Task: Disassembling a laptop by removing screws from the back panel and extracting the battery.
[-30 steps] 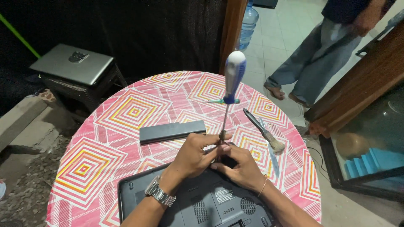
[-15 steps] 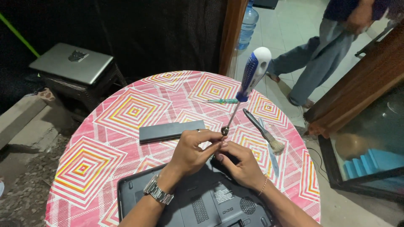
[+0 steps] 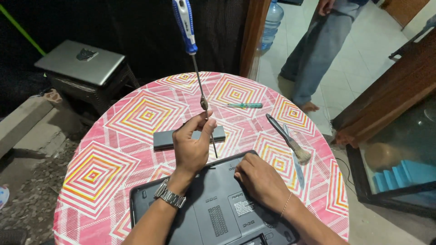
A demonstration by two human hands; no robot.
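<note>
Two hands | left hand (image 3: 193, 147) raised, grip pinching screwdriver (image 3: 195, 68) (upright) | right hand (image 3: 259, 179) flat on laptop (image 3: 213, 213)

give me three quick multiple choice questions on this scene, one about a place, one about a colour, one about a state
1. Where does the small green screwdriver lie?
A. on the laptop
B. on the tablecloth beyond the hands
C. on the floor

2. What colour is the handle of the long screwdriver?
A. blue and white
B. red
C. yellow

3. How does the laptop on the table lie?
A. open, screen up
B. standing on its edge
C. shut, underside up

Answers:
1 B: it rests on the patterned tablecloth, past the dark flat block.
2 A: the handle is blue with white parts; the left hand pinches its shaft.
3 C: vents and labels face up under the right hand, which lies flat on it.
</note>
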